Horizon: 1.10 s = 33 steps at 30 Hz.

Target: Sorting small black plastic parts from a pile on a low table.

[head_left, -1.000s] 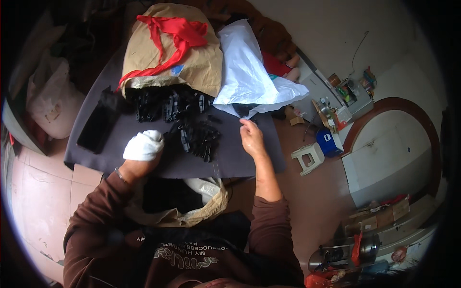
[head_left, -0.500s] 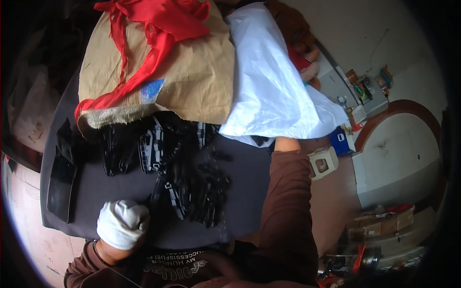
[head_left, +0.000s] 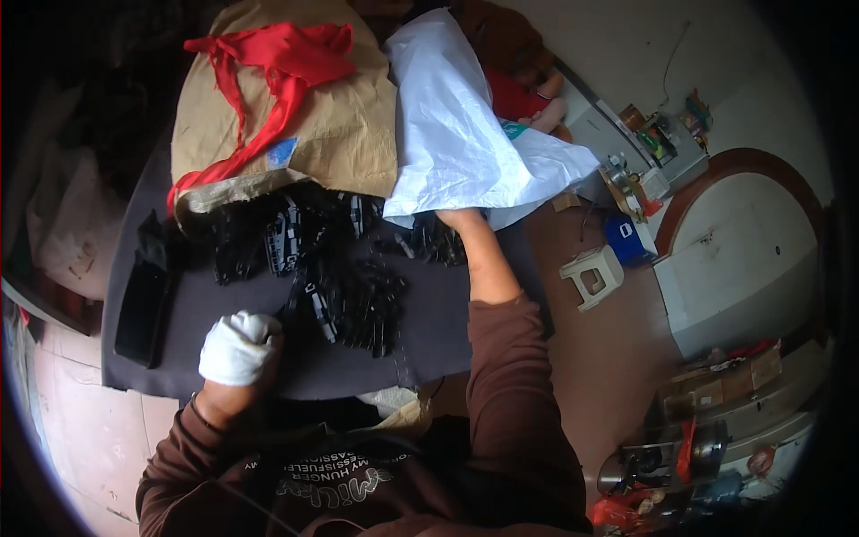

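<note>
My left hand [head_left: 240,349], in a white glove or cloth, is closed in a fist over the near left part of the grey-covered table [head_left: 429,340]. What it may hold is hidden. My right hand [head_left: 459,218] reaches into the mouth of a white woven sack [head_left: 456,134]; its fingers are under the sack. Beside that wrist, a bunch of black plastic parts [head_left: 438,240] shows at the sack's opening. More slim black parts, some with grey pieces, lie in a loose pile [head_left: 358,309] at the middle and below the brown sack [head_left: 286,116].
Red cloth [head_left: 286,58] lies on the brown sack. A black phone-like slab [head_left: 143,313] rests at the table's left. To the right are a pale plastic stool [head_left: 591,277], a blue bin [head_left: 624,240] and another person [head_left: 537,103] farther back.
My right hand has drawn back toward me; its wrist and more forearm now show, with black parts beside it at the white sack's mouth. The view has shifted. My left hand stays a fist.
</note>
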{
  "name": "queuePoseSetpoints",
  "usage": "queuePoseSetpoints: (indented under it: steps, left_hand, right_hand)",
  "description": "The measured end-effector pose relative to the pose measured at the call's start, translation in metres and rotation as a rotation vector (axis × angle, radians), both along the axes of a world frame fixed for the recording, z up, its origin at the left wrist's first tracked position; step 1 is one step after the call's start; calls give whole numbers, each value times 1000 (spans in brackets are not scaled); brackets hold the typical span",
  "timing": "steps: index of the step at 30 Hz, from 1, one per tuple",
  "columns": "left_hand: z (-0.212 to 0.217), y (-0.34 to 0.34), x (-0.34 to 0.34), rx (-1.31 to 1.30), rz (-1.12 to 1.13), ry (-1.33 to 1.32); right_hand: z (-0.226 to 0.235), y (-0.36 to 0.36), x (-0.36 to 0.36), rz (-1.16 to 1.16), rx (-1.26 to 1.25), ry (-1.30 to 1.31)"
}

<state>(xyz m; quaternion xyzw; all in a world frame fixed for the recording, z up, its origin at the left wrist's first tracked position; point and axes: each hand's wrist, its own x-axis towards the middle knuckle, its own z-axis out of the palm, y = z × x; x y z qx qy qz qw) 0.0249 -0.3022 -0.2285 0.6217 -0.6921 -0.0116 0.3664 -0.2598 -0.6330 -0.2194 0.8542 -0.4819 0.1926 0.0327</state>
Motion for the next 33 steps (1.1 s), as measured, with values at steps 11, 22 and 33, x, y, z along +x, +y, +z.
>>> queuePoseSetpoints:
  steps: [11, 22, 33]
  left_hand:
    - [-11, -4, 6, -74, -60, -117]
    - [-18, -5, 6, 28, 83, -187]
    - [-15, 13, 5, -74, -21, 37]
  right_hand:
    - [23, 152, 34, 44, 259, -178]
    - [14, 268, -23, 26, 275, -402]
    - [-31, 260, 43, -4, -3, -249]
